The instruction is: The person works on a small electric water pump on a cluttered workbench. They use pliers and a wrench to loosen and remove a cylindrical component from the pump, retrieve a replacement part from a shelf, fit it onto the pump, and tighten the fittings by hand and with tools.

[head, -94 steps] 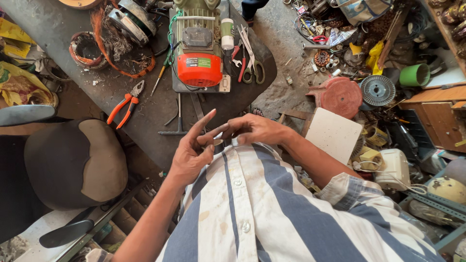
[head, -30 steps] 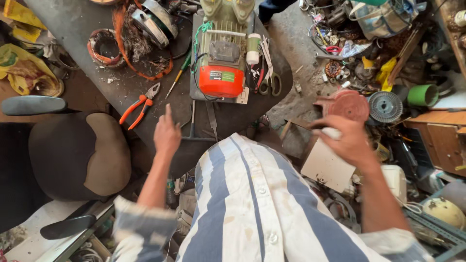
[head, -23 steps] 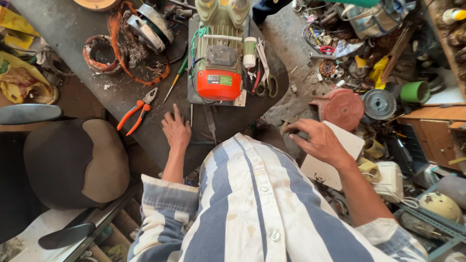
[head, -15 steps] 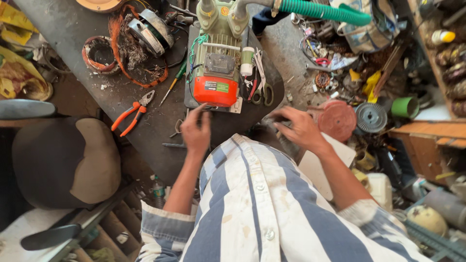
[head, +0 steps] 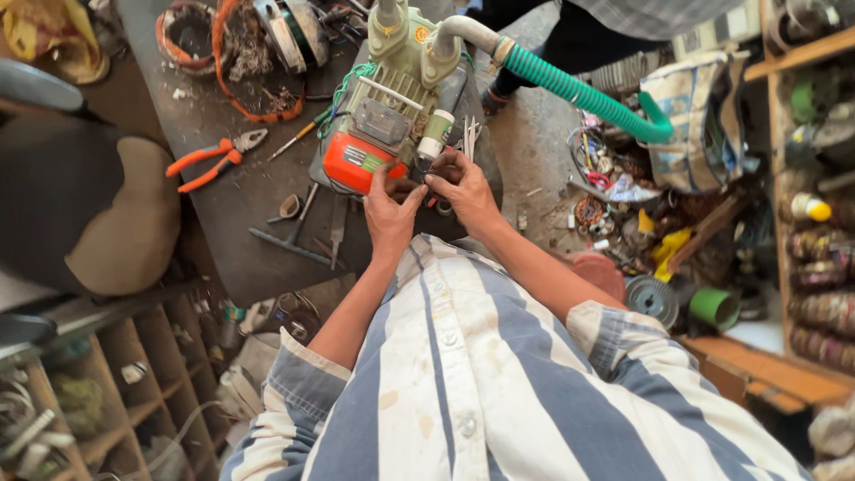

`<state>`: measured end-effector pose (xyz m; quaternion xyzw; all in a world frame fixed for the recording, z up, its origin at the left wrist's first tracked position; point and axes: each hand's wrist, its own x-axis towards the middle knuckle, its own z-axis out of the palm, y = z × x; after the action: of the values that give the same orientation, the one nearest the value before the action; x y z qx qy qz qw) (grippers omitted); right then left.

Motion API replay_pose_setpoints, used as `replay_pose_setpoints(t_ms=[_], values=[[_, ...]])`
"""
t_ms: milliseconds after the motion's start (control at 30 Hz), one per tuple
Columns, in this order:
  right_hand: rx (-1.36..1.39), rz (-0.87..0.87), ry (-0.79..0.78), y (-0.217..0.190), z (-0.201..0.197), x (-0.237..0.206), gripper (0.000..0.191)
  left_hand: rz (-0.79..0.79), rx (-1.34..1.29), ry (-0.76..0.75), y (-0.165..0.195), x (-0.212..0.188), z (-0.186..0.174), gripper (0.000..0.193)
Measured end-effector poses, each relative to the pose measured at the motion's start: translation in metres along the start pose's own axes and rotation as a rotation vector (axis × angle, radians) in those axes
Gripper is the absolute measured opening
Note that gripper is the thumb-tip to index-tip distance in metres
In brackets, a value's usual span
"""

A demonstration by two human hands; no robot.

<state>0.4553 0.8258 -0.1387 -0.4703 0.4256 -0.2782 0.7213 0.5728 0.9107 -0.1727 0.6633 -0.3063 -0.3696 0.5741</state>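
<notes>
- Red end cover of the small water pump [head: 367,162] faced the person; both hands met just beside it at the near end of the motor body.
- Left hand [head: 389,214] curled, fingertips pinching something small at the cover's lower edge; what it gripped was too hidden to name.
- Right hand [head: 465,187] curled too, fingers closed around a small part beside the white cylindrical capacitor [head: 435,135]; part itself not clear.
- Pump sat on the dark workbench [head: 223,214], green corrugated hose [head: 579,89] on its outlet, cover on.
- Judged mid-job: pump looked mostly assembled, hands busy at the wiring end; nothing showed it finished.
- Orange-handled pliers [head: 209,158], a screwdriver [head: 298,138] and flat metal tools [head: 303,223] lay apart from the hands, untouched.
- Stripped motor windings [head: 249,53] at the bench's far side.
- Cramped workshop: concrete floor [head: 534,151] littered with scrap, wooden shelves [head: 802,178] on the right, a padded seat [head: 98,214] on the left.
</notes>
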Motion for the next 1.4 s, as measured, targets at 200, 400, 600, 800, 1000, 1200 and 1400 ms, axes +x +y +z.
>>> replay_pose_setpoints(t_ms=[200, 400, 600, 800, 1000, 1200, 1400], values=[[-0.263, -0.130, -0.122, -0.011, -0.032, 0.008, 0.019, -0.002, -0.033, 0.168, -0.007, -0.012, 0.030, 0.047], [-0.613, -0.332, -0.108, -0.010, -0.042, 0.015, 0.023, 0.028, -0.207, 0.239, -0.014, -0.017, 0.041, 0.050], [-0.550, -0.322, -0.315, -0.010, -0.067, 0.012, 0.038, -0.010, -0.397, 0.228, -0.023, -0.030, 0.043, 0.043], [-0.493, -0.233, -0.476, 0.000, -0.080, 0.009, 0.045, -0.043, -0.514, 0.120, -0.026, -0.043, 0.044, 0.050], [-0.562, -0.274, -0.483, 0.009, -0.076, 0.012, 0.046, -0.087, -0.503, 0.044, -0.026, -0.040, 0.039, 0.059], [-0.634, -0.348, -0.490, 0.005, -0.074, 0.015, 0.047, -0.047, -0.423, 0.008, -0.024, -0.035, 0.033, 0.066], [-0.695, -0.324, -0.530, -0.006, -0.068, 0.013, 0.045, -0.056, -0.450, -0.016, -0.018, -0.033, 0.032, 0.069]])
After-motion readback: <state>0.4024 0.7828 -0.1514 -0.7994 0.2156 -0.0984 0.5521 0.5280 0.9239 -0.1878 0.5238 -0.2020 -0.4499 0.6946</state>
